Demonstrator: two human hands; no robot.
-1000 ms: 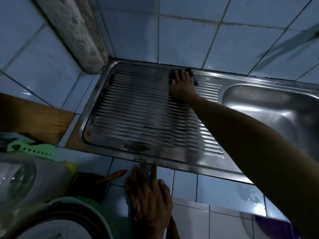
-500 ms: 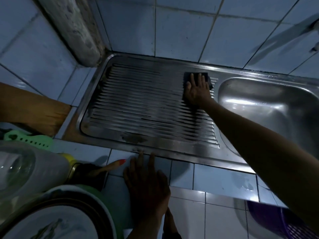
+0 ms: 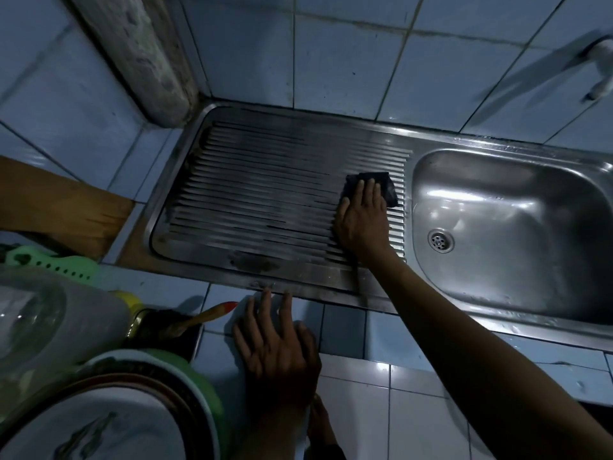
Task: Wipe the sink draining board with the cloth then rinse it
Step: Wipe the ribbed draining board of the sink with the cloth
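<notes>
The ribbed steel draining board (image 3: 258,200) lies in the tiled corner, left of the sink basin (image 3: 504,234). A dark cloth (image 3: 381,185) sits on the board's right end, close to the basin. My right hand (image 3: 361,220) presses flat on the cloth with straight fingers, covering its near half. My left hand (image 3: 278,346) rests flat on the tiled counter just in front of the board's front rim, fingers spread and holding nothing.
A tap (image 3: 597,74) juts from the wall at the upper right. A wooden board (image 3: 63,210) lies left of the sink. Plates (image 3: 109,416), a clear container (image 3: 43,330), a green rack (image 3: 56,265) and a red-tipped utensil (image 3: 205,315) crowd the lower left.
My right hand has slid the cloth from the board's back edge rightward and toward me, ending near the basin. My left hand has stayed on the counter.
</notes>
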